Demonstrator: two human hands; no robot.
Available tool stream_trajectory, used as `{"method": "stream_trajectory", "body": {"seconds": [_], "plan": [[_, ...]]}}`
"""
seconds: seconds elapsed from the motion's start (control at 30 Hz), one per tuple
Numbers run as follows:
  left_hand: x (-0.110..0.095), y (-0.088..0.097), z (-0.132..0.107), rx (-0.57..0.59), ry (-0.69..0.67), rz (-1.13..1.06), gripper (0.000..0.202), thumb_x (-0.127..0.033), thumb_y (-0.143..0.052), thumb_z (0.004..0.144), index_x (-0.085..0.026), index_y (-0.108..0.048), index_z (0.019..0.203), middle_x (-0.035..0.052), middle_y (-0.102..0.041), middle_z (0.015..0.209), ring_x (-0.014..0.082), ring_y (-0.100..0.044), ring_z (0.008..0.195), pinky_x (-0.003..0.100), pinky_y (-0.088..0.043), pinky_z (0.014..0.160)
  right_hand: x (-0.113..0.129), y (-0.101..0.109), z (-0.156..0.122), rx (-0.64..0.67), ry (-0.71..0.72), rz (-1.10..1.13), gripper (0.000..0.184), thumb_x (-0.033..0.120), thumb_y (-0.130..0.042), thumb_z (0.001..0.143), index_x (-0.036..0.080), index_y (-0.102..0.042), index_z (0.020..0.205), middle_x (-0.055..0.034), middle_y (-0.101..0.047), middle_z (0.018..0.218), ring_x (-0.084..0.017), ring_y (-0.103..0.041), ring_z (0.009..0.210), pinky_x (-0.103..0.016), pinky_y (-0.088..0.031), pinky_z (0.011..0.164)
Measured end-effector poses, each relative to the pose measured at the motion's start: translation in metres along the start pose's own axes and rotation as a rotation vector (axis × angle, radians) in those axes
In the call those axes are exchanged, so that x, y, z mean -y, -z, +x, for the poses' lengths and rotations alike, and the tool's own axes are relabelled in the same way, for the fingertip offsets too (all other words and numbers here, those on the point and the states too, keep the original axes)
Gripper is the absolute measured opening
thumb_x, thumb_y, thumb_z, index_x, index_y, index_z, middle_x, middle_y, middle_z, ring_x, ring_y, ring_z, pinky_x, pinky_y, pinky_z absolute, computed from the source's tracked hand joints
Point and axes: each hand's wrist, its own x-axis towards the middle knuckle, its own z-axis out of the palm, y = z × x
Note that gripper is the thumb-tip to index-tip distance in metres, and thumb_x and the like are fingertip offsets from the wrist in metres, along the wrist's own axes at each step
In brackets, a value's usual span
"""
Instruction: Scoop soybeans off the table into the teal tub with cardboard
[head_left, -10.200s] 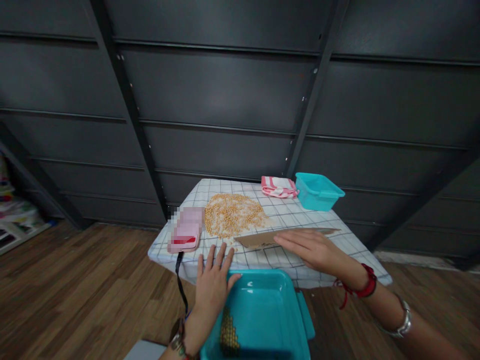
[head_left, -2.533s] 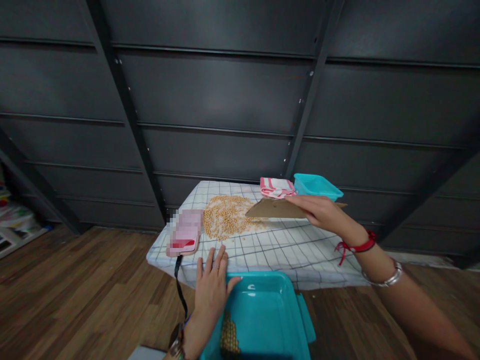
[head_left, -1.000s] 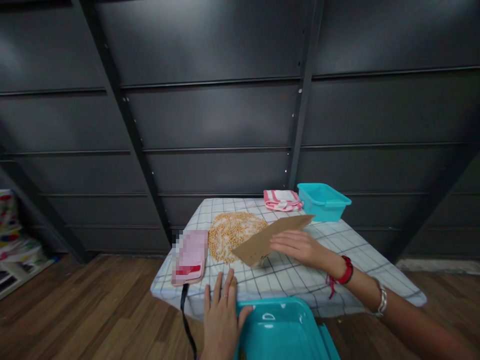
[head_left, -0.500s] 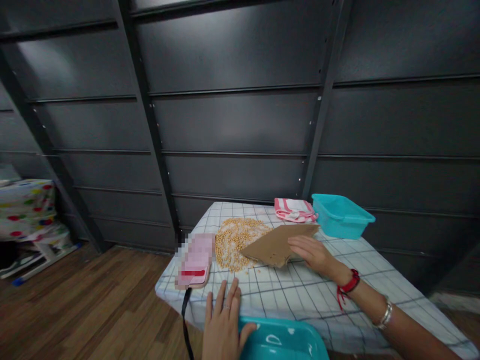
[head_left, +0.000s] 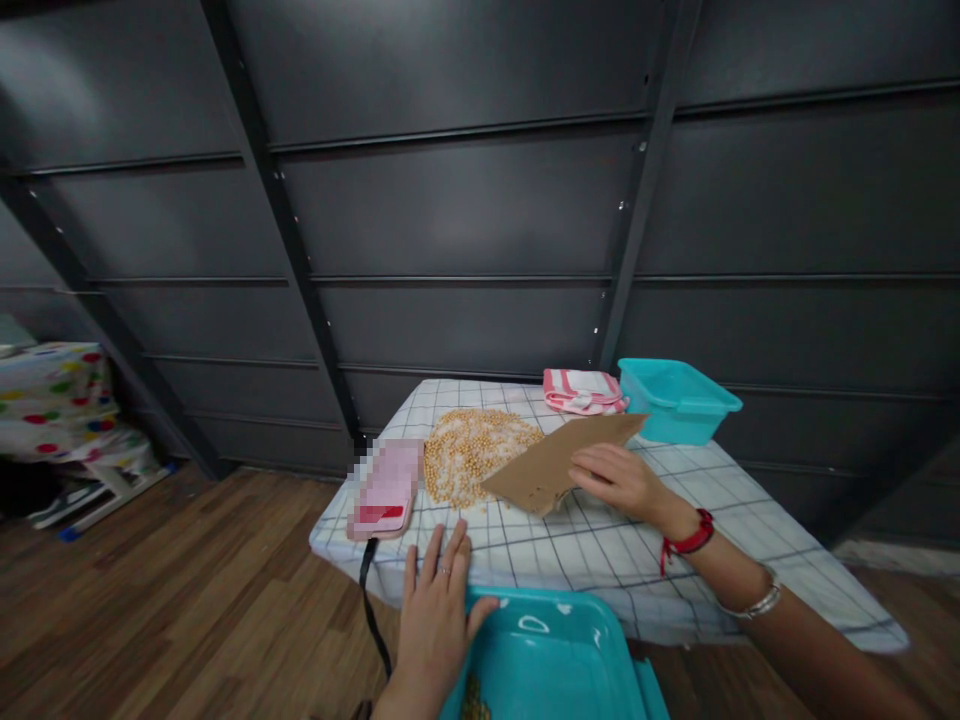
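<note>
My right hand [head_left: 616, 480] grips a brown cardboard sheet [head_left: 559, 463] and holds it tilted on the checked tablecloth [head_left: 600, 545], its edge against a heap of yellow beans [head_left: 471, 453]. My left hand [head_left: 439, 612] grips the far left corner of a teal tub [head_left: 551, 660] at the table's near edge, fingers stretched onto the cloth and thumb inside the rim. A few beans lie in the tub's bottom.
A pink case [head_left: 386, 485] with a black strap lies left of the beans. A folded pink-and-white cloth [head_left: 585, 389] and a second, smaller teal tub [head_left: 677, 398] sit at the far side. Dark metal shelving stands behind, wooden floor all around, and patterned bedding [head_left: 56, 410] at far left.
The view rose and swung left over the last second. My right hand with the cardboard came down from over the far side to the beans' right edge. My left hand stays on the tub.
</note>
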Motion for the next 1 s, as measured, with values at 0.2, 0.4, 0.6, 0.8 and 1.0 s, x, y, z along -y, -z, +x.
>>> {"method": "stream_trajectory", "body": {"seconds": [0.2,0.4,0.6,0.8,1.0], "plan": [[-0.0009,0.0029,0.0027,-0.008,0.0,-0.007,0.059,-0.059,-0.025,0.084,-0.017,-0.056,0.113,0.0073,-0.056,0.124,0.0276,-0.044,0.114,0.047,-0.027,0.097,0.002,-0.0006,0.0021,-0.012,-0.02,-0.02,0.024,0.003,-0.047,0.081,0.017,-0.054,0.1,-0.008,-0.064,0.088,-0.017,-0.058,0.088,-0.034,-0.05,0.072],[-0.0002,0.0012,0.0019,0.011,0.01,-0.047,0.059,-0.06,-0.029,0.082,-0.018,-0.054,0.115,0.0083,-0.056,0.124,0.0284,-0.046,0.113,0.046,-0.03,0.094,0.0034,-0.0018,0.0034,-0.006,-0.004,-0.01,0.023,0.005,-0.045,0.083,0.019,-0.053,0.1,-0.0055,-0.064,0.086,-0.015,-0.058,0.086,-0.032,-0.051,0.071],[0.0005,0.0009,0.001,0.046,0.021,-0.071,0.059,-0.06,-0.03,0.082,-0.018,-0.053,0.117,0.0087,-0.054,0.125,0.0289,-0.045,0.115,0.047,-0.032,0.093,0.0041,-0.0019,0.0012,-0.02,-0.007,-0.029,0.022,0.004,-0.045,0.083,0.019,-0.053,0.097,-0.006,-0.064,0.088,-0.015,-0.059,0.086,-0.032,-0.051,0.07],[0.0023,0.0014,0.0006,0.056,0.011,-0.065,0.059,-0.059,-0.031,0.082,-0.017,-0.052,0.118,0.0091,-0.054,0.126,0.0282,-0.044,0.116,0.046,-0.03,0.096,0.0049,-0.0017,0.0025,-0.022,-0.008,-0.026,0.023,0.004,-0.044,0.083,0.019,-0.054,0.098,-0.0057,-0.064,0.086,-0.015,-0.059,0.086,-0.032,-0.051,0.071],[0.0059,-0.0026,-0.0034,0.074,-0.017,-0.074,0.058,-0.059,-0.035,0.081,-0.017,-0.05,0.12,0.0081,-0.051,0.129,0.0284,-0.042,0.117,0.047,-0.031,0.096,0.006,-0.0043,0.0002,-0.018,-0.014,-0.019,0.025,0.005,-0.045,0.083,0.02,-0.054,0.1,-0.0061,-0.065,0.088,-0.016,-0.059,0.087,-0.033,-0.051,0.072]]}}
